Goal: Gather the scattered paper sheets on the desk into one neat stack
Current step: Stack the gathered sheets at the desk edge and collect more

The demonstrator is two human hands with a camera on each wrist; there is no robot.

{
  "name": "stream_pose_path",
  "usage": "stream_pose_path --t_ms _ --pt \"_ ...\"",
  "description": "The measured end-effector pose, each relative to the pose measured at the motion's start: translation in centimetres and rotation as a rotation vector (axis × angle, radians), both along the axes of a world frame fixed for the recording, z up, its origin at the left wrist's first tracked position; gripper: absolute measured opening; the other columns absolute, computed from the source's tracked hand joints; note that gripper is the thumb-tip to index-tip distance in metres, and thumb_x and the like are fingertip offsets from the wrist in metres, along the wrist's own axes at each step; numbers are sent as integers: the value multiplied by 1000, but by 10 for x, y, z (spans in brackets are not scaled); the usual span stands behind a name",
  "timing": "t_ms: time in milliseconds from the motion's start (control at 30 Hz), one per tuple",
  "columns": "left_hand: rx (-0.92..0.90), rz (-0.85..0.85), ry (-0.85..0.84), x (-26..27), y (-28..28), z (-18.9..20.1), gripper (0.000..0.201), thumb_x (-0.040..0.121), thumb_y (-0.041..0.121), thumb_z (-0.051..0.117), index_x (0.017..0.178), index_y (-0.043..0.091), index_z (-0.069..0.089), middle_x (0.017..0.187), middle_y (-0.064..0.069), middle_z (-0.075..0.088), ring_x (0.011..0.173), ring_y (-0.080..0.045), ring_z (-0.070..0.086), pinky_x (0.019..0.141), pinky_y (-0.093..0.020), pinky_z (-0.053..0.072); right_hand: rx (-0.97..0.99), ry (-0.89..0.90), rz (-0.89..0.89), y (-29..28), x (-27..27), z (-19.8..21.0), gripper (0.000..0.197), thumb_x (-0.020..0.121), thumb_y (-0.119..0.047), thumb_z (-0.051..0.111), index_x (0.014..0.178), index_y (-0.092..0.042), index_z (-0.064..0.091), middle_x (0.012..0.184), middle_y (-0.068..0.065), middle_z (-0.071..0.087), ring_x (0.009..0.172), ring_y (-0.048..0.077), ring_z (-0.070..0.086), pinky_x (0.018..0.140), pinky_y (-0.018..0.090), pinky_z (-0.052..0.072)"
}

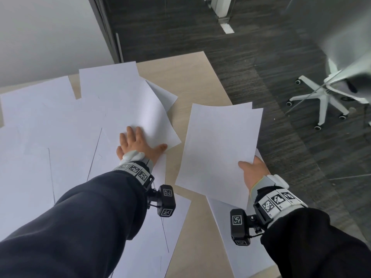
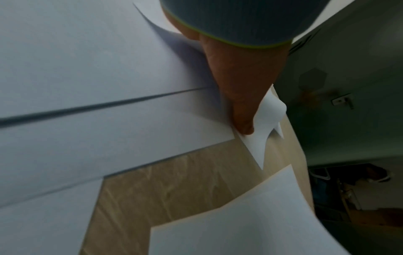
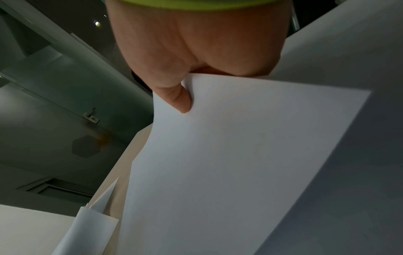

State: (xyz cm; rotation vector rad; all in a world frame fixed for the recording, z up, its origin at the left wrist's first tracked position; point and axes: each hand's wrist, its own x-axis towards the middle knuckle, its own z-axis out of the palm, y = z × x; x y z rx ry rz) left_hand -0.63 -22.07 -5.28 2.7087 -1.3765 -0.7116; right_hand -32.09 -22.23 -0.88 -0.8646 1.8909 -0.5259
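Note:
Several white sheets (image 1: 50, 127) lie overlapping across the left of the light wooden desk (image 1: 190, 77). My left hand (image 1: 140, 141) lies flat on them with straight, spread fingers at the lower edge of a sheet (image 1: 140, 109) whose right side curls up. The thumb (image 2: 242, 112) presses a corner of paper. My right hand (image 1: 253, 169) pinches a thin bundle of sheets (image 1: 218, 153) at its near right corner, thumb (image 3: 183, 101) on top, held just above the desk's right side. More sheets lie under it (image 1: 236, 237) and under my left forearm (image 1: 160, 227).
The desk's right edge runs diagonally beside the held bundle, with dark carpet (image 1: 271, 57) beyond it. A white office chair base (image 1: 321, 101) stands on the floor at the right. A pale wall (image 1: 50, 33) borders the desk at the back left.

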Motion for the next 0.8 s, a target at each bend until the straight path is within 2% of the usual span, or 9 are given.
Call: stream_pose_path --t_ms 133,267,333,400,467,600,633,700,800 --pt "-106 11 104 16 6 6 80 85 68 56 152 31 34 165 9 23 153 -20 13 120 -49 24 -12 -37 9 0 2 0 30 91 -10 53 117 -20 62 97 7 69 87 29 64 81 36 52" --pt "-368 154 301 8 21 23 70 88 56 66 148 24 48 149 0 52 138 -22 46 114 -44 38 -28 -133 -7 1 6 0 33 91 -9 55 120 -21 65 101 6 72 94 31 67 90 46 54" --pt "-422 100 357 -9 28 33 72 86 56 71 148 29 48 152 4 50 142 -19 42 118 -44 35 -34 -185 -4 1 12 0 30 91 -9 56 115 -25 66 103 4 73 95 29 68 90 47 54" --pt "-382 -87 382 -30 32 38 74 84 60 70 148 32 46 155 11 44 148 -14 32 123 -43 26 -53 -218 8 2 19 0 22 92 -15 57 104 -30 68 102 1 74 93 26 69 89 44 55" --pt "-286 -319 335 -51 33 37 76 82 70 64 148 37 45 158 18 36 152 -9 20 125 -44 16 -65 -198 31 1 26 2 13 91 -38 56 95 -34 67 100 -1 73 93 25 69 92 44 53" --pt "-104 -531 335 -79 38 26 81 75 83 58 145 45 43 161 23 27 153 -4 7 125 -44 -1 -23 -173 71 1 33 2 58 72 -83 49 106 -38 64 108 -3 70 99 27 66 98 47 49" --pt "-77 -570 332 -81 39 23 83 73 84 57 145 46 43 162 24 25 153 -3 4 125 -42 -3 -24 -208 61 1 33 0 63 67 -84 54 109 -37 66 108 -5 72 101 27 67 98 49 50" --pt "-62 -629 326 -78 39 21 85 71 86 57 145 46 43 162 25 23 153 -1 3 124 -38 -1 -43 -265 63 2 33 -1 50 73 -73 62 104 -34 69 102 -4 75 97 26 70 96 51 52" --pt "-64 -658 343 -65 34 18 79 73 82 61 142 46 48 160 28 27 151 1 8 121 -36 4 -9 -230 25 0 29 0 52 73 -78 59 98 -32 67 96 -5 73 97 26 68 97 46 51"
